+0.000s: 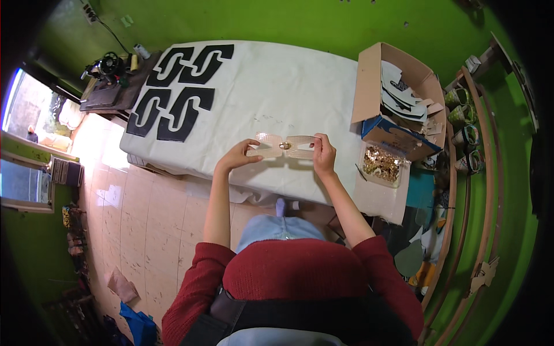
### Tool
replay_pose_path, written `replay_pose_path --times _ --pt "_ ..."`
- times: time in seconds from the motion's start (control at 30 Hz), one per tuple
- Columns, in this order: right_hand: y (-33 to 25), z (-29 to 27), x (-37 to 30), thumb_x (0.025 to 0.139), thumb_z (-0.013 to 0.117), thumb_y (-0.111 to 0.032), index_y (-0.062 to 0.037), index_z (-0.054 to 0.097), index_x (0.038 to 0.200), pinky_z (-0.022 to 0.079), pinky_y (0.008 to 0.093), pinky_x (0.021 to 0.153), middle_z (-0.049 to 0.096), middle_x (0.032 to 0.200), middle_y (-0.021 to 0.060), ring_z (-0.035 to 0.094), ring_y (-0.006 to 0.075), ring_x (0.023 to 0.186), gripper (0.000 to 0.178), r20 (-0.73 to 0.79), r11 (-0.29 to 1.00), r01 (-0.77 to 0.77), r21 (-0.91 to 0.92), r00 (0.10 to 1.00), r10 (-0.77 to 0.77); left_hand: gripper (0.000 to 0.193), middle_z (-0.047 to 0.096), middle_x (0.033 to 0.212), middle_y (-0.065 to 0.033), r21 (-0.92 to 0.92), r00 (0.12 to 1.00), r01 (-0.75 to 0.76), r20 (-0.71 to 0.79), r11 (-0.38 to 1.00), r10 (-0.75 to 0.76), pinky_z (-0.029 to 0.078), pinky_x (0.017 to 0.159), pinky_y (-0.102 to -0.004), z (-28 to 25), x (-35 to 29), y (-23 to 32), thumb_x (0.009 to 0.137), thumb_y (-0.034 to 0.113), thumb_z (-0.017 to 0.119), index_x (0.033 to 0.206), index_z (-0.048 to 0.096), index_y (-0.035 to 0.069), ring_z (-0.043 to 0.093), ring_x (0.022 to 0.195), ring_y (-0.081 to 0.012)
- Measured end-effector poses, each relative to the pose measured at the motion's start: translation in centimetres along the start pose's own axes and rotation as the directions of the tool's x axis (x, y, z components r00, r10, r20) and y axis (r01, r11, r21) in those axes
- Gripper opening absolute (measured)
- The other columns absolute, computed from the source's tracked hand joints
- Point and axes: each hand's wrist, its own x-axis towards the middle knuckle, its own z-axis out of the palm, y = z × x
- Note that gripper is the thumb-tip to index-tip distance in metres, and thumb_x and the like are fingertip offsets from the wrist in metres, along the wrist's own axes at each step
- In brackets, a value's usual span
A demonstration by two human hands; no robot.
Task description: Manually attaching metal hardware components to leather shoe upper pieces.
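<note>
**Over the near part of a white-covered bench (288, 81), two hands share one pale bow-shaped piece (299, 148)**

Clock directions are read from that piece, with 12 toward the far wall.

A green wall (300, 20) closes the room at 12 o'clock, and light floor tiles (135, 193) spread out at 8. The bench stretches across the middle under its pale cover. At 10 o'clock, beyond the bench's end, stands a dark sewing machine (109, 68).

The bench's near edge runs past at 6 o'clock, close to the person's lap. Bare cover shows from 11 to 1 o'clock, between four black cut-outs (172, 133) at 10 and an open cardboard box (368, 81) full of scraps at 2. A shallow tray (381, 183) of gold-coloured bits (381, 161) sits at 3, below the box.

The left hand (235, 157) holds the piece's 9 o'clock end, thumb and forefinger set apart on its lower and upper prongs. The right hand (325, 155) pinches the 3 o'clock end between thumb and fingers. The piece spans the gap between them, see-through, with a small shiny ornament (284, 146) at its middle.
</note>
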Motion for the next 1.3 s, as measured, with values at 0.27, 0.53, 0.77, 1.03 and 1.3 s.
replay_pose_path --times 0.27,0.53,0.77,1.03,1.3 --pt "-3.2 0.6 -0.5 0.097 0.047 -0.024 -0.0047 0.057 0.089 0.047 0.03 0.055 0.059 0.062 0.008 0.061 0.0194 0.057 0.024 0.022 0.992 -0.076 0.102 0.997 0.074 0.032 0.063 0.079 -0.0011 -0.127 0.856 -0.2 -0.505 0.971 0.11 0.044 0.064 -0.0205 1.6 -1.9 0.5 0.085 0.022 0.068 0.103 0.065 -0.005 0.055 0.069 -0.0063" --pt "-3.0 2.3 0.4 0.094 0.054 -0.026 -0.0019 0.062 0.091 0.044 0.0262 0.055 0.059 0.064 0.0067 0.055 0.0139 0.056 0.026 0.043 0.978 -0.199 0.067 0.98 0.197 0.028 0.068 0.075 -0.006 -0.126 0.856 -0.157 -0.512 0.979 0.071 0.047 0.066 -0.0237 -0.8 -1.0 -0.3 0.081 0.025 0.071 0.095 0.07 0.0 0.063 0.07 -0.011" --pt "-2.6 8.5 3.7 0.094 0.054 -0.024 -0.0014 0.062 0.092 0.043 0.0252 0.056 0.059 0.064 0.004 0.054 0.011 0.058 0.024 -0.083 0.944 -0.317 0.09 0.942 0.324 0.029 0.069 0.08 -0.0068 0.249 0.897 -0.08 -0.404 0.965 0.179 0.047 0.063 -0.025 -7.3 4.2 -2.0 0.085 0.026 0.068 0.1 0.069 0.001 0.06 0.068 -0.0103" --pt "-0.3 18.0 10.8 0.094 0.053 -0.026 -0.0049 0.06 0.096 0.046 0.0279 0.057 0.063 0.07 0.0053 0.058 0.0137 0.06 0.022 -0.173 0.901 -0.429 0.066 0.884 0.433 0.027 0.067 0.089 -0.0117 0.247 0.912 -0.188 -0.316 0.951 0.262 0.048 0.074 -0.0329 -17.7 12.8 -0.8 0.082 0.026 0.068 0.106 0.069 0.013 0.062 0.08 -0.0234" --pt "4.5 23.7 19.2 0.092 0.053 -0.029 -0.007 0.061 0.095 0.048 0.0365 0.063 0.065 0.077 0.0115 0.061 0.0268 0.064 0.024 -0.231 0.885 -0.437 -0.161 0.888 0.397 0.036 0.068 0.088 -0.0061 0.015 0.88 -0.24 -0.418 0.971 0.225 0.049 0.064 -0.0285 -22.7 23.2 -2.6 0.077 0.022 0.073 0.109 0.067 0.005 0.063 0.07 -0.0149"
